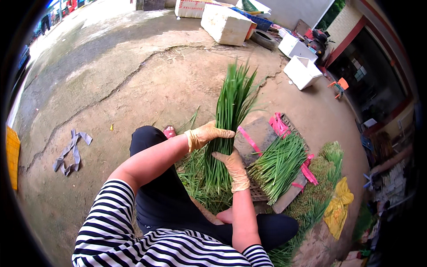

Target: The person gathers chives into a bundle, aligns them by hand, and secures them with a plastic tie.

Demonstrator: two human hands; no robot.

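Green bundle [231,104] — in two-handed grip [205,135]

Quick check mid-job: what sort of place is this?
Probably an outdoor yard where produce is handled, judging by the cracked ground, the greens in hand and the white boxes farther off.

Bright daylight, fisheye-bent edges, black corners

bundle [231,102] before you, your left hand [207,135] farther out along it than your right hand [232,167]. loose stalks [191,168] under it. to its right: board [258,129], second bundle [282,164] lying on that. further right: heap [318,184], bag [339,207] at its outer edge. cloth [76,151] on ground [111,115], well left. boxes [224,24] far ahead, rightward.
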